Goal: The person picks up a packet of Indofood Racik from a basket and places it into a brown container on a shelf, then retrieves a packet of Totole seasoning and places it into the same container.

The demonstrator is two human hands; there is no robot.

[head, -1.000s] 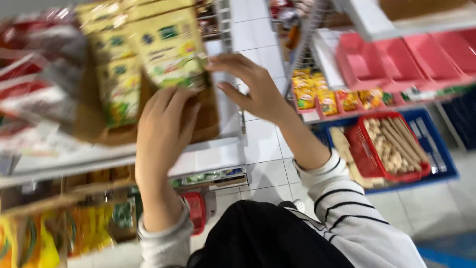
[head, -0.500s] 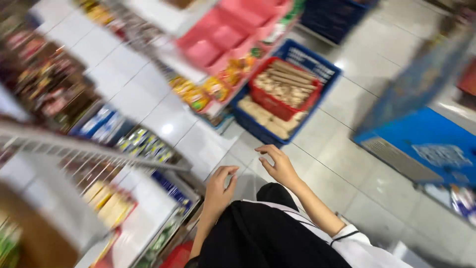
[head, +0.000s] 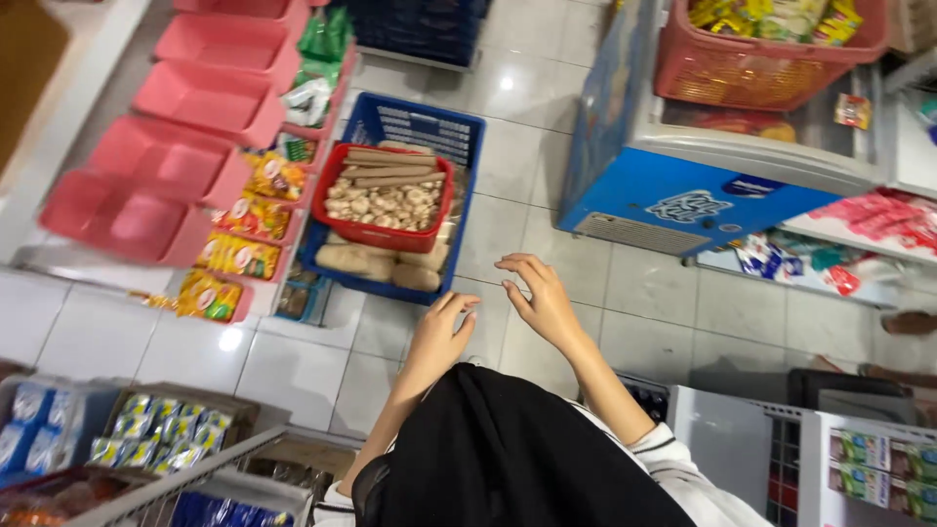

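White shop floor tiles (head: 576, 195) are now filling our view, the shelf of snack packets gone. We are holding our left hand (head: 441, 332) and right hand (head: 540, 298) empty, fingers spread, above the blue crate (head: 390, 132) and red basket (head: 337, 200).

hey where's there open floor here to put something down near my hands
Bare tile lies between the blue crate and the blue chest freezer, running down under the left hand and right hand. More sits left of the left hand. The pink bins and red basket crowd the rest.
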